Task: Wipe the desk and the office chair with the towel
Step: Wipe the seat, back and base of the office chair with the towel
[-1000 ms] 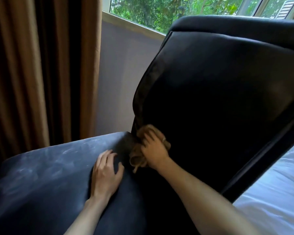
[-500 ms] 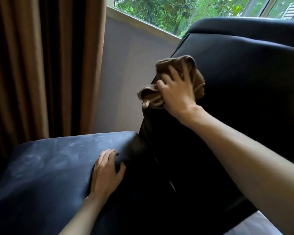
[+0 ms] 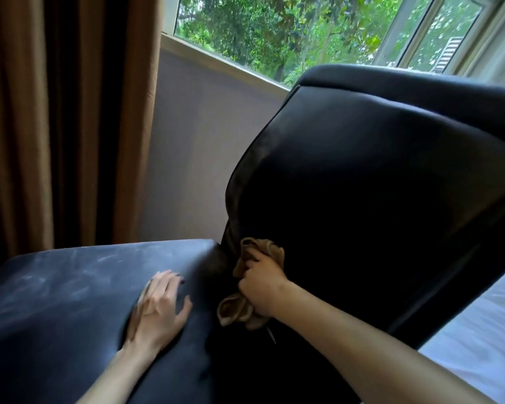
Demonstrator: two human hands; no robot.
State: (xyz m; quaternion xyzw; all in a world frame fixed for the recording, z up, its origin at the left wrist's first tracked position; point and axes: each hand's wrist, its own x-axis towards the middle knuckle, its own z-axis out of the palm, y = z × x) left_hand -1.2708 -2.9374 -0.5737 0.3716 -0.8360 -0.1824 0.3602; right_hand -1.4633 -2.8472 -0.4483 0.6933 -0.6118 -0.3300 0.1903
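likely a bedroom: white bedding (image 3: 478,330), brown curtains (image 3: 70,112), window (image 3: 274,33)

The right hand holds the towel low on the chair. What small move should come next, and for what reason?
Probably slide the towel leftward onto the seat. The right hand grips it at the foot of the backrest, while the seat beside it shows pale dusty smears. The left hand, lying flat there, would need to lift first.

Reaches in from the bottom edge with the left hand (image 3: 158,307), palm down, fingers straight and spread, lower centre. Clenches the right hand (image 3: 263,290) round the towel (image 3: 235,312) just right of it, bare forearm slanting to the lower right corner.
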